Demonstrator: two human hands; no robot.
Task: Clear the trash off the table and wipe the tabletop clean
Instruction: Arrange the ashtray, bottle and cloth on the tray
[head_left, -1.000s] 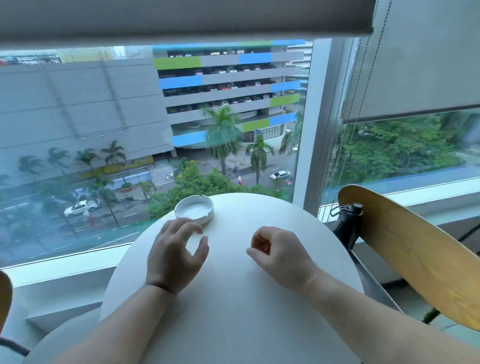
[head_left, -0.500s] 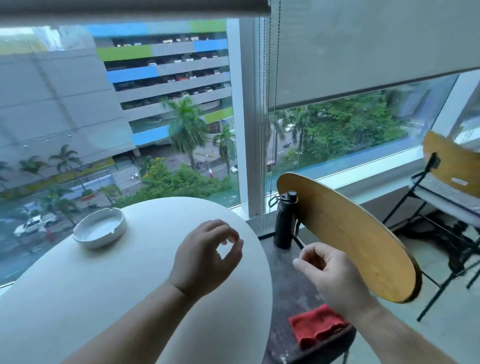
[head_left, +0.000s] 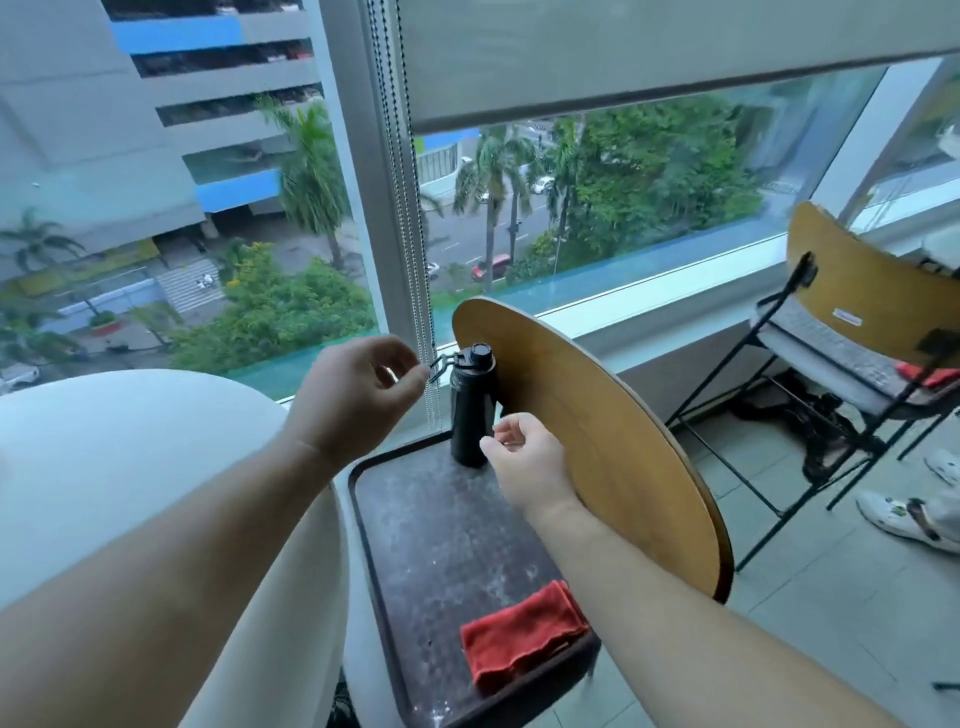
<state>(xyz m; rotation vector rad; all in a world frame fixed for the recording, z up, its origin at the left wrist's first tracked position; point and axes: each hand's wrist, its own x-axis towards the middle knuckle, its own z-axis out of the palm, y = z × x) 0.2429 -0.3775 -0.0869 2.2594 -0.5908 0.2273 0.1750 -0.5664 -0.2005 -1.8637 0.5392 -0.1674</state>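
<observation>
The round white table (head_left: 104, 467) fills the lower left; its visible part is bare. A folded red cloth (head_left: 519, 639) lies at the near end of a dark, stained chair seat (head_left: 441, 545) to the table's right. A black bottle (head_left: 470, 410) stands upright at the seat's far end. My left hand (head_left: 358, 395) hovers just left of the bottle's cap loop, fingers loosely curled, with nothing seen in it. My right hand (head_left: 524, 457) hangs beside the bottle's base, loosely curled and empty, well above the cloth.
A tilted round wooden chair back (head_left: 597, 441) rises right of the bottle. A second folding chair (head_left: 857, 291) stands further right, with someone's white shoes (head_left: 904, 514) on the tiled floor. Blind cords (head_left: 415, 234) hang by the window frame behind my left hand.
My view has swung right: the ashtray has left the frame, and the chair seat and red cloth are now in full view. Both hands moved from over the table to beside the black bottle.
</observation>
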